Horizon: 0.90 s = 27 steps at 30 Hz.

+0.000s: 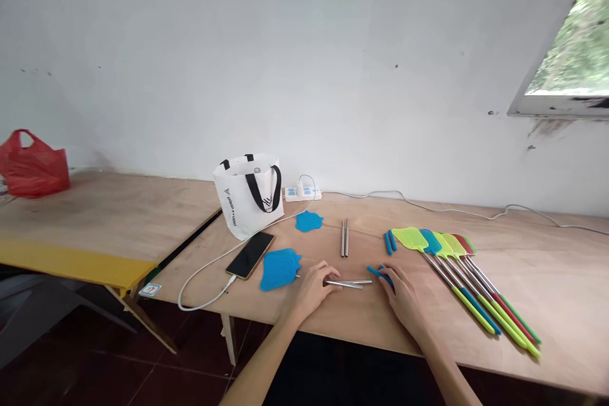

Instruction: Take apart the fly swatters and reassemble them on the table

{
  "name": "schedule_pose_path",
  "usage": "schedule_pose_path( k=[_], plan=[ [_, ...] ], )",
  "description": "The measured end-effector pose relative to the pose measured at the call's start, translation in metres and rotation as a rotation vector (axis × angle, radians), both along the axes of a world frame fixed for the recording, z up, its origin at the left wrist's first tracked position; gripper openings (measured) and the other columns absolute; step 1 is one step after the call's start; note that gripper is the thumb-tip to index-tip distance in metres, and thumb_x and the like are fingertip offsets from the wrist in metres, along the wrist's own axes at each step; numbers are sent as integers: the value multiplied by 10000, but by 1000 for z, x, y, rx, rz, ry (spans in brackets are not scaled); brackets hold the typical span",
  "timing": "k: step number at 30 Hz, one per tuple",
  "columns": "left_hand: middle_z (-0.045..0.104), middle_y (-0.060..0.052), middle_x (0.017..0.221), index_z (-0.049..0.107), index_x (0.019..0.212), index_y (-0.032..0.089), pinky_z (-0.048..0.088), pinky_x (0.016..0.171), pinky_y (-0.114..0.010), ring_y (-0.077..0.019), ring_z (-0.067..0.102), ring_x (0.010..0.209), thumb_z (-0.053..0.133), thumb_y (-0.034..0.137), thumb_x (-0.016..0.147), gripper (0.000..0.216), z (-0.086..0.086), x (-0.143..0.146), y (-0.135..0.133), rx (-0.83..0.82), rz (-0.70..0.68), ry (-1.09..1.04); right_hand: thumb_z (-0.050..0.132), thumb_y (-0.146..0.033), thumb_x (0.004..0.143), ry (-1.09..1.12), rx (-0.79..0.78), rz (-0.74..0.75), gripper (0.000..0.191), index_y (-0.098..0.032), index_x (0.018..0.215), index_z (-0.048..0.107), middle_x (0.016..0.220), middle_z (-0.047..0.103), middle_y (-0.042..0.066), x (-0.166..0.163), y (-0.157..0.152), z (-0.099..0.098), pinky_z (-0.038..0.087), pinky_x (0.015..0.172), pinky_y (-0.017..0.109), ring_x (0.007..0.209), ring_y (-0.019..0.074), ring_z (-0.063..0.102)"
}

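Note:
My left hand [316,287] is closed around the ends of thin metal tubes [351,283], which point to the right just above the wooden table. Blue handle grips [375,273] lie under the curled fingers of my right hand [400,295], their left ends showing. Left of my left hand rests a stack of blue fly swatter heads [280,269], with another blue swatter head [309,221] farther back. Two metal tubes [345,238] lie side by side beyond my hands. Two blue grips [390,242] sit beside the assembled fly swatters [469,285] on the right.
A phone [250,255] with a white charging cable [200,269] lies at the left, by a white tote bag [247,203]. The power strip [291,194] stands against the wall. Another table [118,209] at far left holds a red plastic bag [35,168].

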<state>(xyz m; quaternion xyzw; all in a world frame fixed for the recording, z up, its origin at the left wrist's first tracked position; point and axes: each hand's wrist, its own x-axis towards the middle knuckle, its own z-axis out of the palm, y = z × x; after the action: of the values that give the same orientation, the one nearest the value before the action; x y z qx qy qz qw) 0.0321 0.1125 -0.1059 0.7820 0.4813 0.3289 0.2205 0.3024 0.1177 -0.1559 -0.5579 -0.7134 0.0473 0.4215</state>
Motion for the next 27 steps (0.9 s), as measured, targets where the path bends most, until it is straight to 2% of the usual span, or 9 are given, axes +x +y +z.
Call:
schedule_pose_path(
  k=[2, 4, 8, 12, 14, 20, 27],
  plan=[
    [697, -2, 956, 779, 936, 267, 488, 780, -240, -157, 666, 878, 705, 333, 912, 101, 1, 1, 0, 17, 0, -78, 395, -415, 1017, 0, 6, 43, 317, -255, 1117, 650, 1199, 688, 83, 2, -3, 4, 523, 969, 449, 1108, 268, 652],
    [718, -5, 949, 791, 1013, 292, 487, 784, -240, -161, 679, 882, 637, 377, 958, 184, 2, 1, -2, 52, 27, -91, 393, -406, 1029, -4, 6, 80, 315, -272, 1159, 646, 1182, 702, 63, 3, -6, 9, 518, 979, 451, 1105, 261, 651],
    [751, 5, 984, 724, 1222, 354, 491, 783, -248, -181, 697, 900, 577, 475, 978, 310, 3, 3, -8, 43, -1, 57, 395, -410, 1037, -28, 27, 123, 325, -283, 1206, 642, 1189, 698, 66, 3, -15, 14, 510, 979, 457, 1120, 270, 638],
    [741, 10, 1124, 654, 1309, 354, 483, 857, -264, -204, 691, 1031, 533, 473, 1000, 352, 4, 5, -11, 41, 2, 133, 375, -371, 1044, -50, 43, 168, 325, -290, 1216, 638, 1135, 685, 72, 2, -21, 20, 510, 950, 446, 1072, 265, 628],
    [741, 30, 1152, 647, 1273, 350, 472, 868, -265, -198, 690, 1048, 511, 448, 1015, 308, 6, 5, -11, 25, 28, 112, 373, -359, 1045, -48, 39, 176, 322, -290, 1214, 638, 1099, 681, 73, 2, -22, 23, 509, 939, 447, 1038, 263, 626],
    [763, 44, 1006, 651, 1036, 299, 444, 780, -265, -186, 699, 932, 575, 409, 984, 144, 11, 4, -10, -16, 74, 136, 373, -376, 1043, -45, 50, 144, 331, -290, 1210, 646, 1100, 681, 82, 0, -22, 24, 499, 949, 471, 1048, 279, 617],
    [760, 56, 954, 664, 977, 293, 434, 755, -257, -172, 690, 881, 644, 381, 947, 95, 14, 5, -10, -32, 69, 102, 379, -336, 1036, -79, 63, 164, 322, -293, 1181, 663, 1119, 666, 81, 1, -22, 23, 497, 945, 451, 1055, 273, 607]
  ],
)
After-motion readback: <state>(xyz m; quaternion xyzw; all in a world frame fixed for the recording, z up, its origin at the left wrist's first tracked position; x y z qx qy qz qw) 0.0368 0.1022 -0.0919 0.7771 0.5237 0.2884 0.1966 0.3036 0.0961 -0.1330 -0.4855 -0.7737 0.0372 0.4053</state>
